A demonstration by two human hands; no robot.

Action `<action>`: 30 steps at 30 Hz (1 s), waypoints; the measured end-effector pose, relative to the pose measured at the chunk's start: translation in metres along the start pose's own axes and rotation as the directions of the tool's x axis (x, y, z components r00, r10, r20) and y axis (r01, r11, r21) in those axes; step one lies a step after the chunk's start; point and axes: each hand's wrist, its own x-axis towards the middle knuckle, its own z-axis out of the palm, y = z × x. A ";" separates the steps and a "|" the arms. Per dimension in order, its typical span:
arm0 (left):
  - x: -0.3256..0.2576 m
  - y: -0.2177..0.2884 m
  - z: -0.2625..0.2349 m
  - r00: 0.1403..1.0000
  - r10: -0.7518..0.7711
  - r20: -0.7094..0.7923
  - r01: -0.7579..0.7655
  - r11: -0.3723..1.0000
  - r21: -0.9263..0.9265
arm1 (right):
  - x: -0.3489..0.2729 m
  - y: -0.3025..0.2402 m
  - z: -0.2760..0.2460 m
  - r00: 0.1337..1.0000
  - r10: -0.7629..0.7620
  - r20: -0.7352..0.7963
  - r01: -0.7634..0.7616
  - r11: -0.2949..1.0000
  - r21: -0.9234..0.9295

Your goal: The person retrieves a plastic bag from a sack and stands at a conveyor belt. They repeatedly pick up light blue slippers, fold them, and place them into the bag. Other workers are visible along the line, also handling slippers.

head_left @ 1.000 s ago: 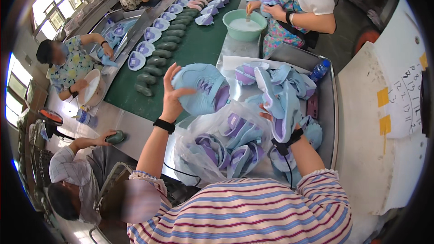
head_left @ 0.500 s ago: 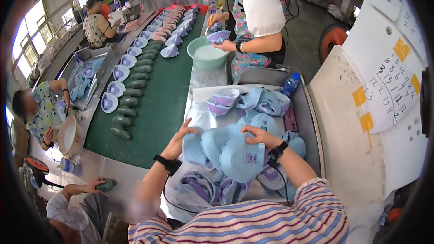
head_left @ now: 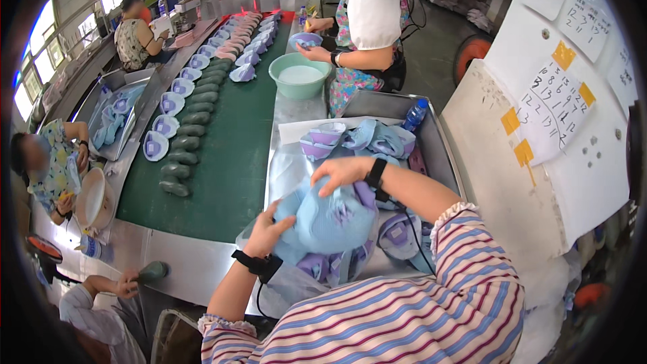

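Note:
A bundle of light-blue shoe uppers [head_left: 327, 219] with purple lining hangs between my hands over the metal tray. My left hand [head_left: 268, 232] grips its left edge, thumb on top. From above, my right hand [head_left: 342, 174] holds the bundle's upper side with bent fingers; some fingertips are hidden by the fabric. Beneath and beside the bundle lie more blue and purple uppers [head_left: 399, 236], several on a clear plastic bag [head_left: 286, 290]. Behind it, purple-lined uppers [head_left: 322, 140] sit nested near a heap of blue ones [head_left: 381, 138].
The tray's metal rim [head_left: 448, 148] bounds my right, with a blue bottle [head_left: 416, 114] inside. Ahead left, a green conveyor [head_left: 229, 182] carries rows of dark shoe lasts [head_left: 195, 118] and uppers. A co-worker [head_left: 371, 13] stands by a green basin [head_left: 298, 75]; others sit at left.
My right hand has swung left and up over the bundle, which has turned and shifted slightly left. My left hand has closed on its edge. The standing co-worker's hands have moved off the basin.

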 end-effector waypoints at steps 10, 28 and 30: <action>-0.040 0.013 -0.023 0.964 0.131 -0.232 -0.131 0.991 0.013 | 0.052 -0.042 0.009 0.971 0.068 -0.229 -0.088 0.993 -0.077; -0.083 0.055 -0.427 0.136 0.359 -0.923 -0.164 0.927 0.336 | -0.149 -0.047 -0.029 0.637 0.320 -0.701 -0.177 0.946 0.271; -0.065 0.060 -0.451 0.019 0.344 -0.939 0.027 0.938 0.345 | -0.176 -0.052 -0.033 0.587 0.319 -0.744 -0.193 0.948 0.254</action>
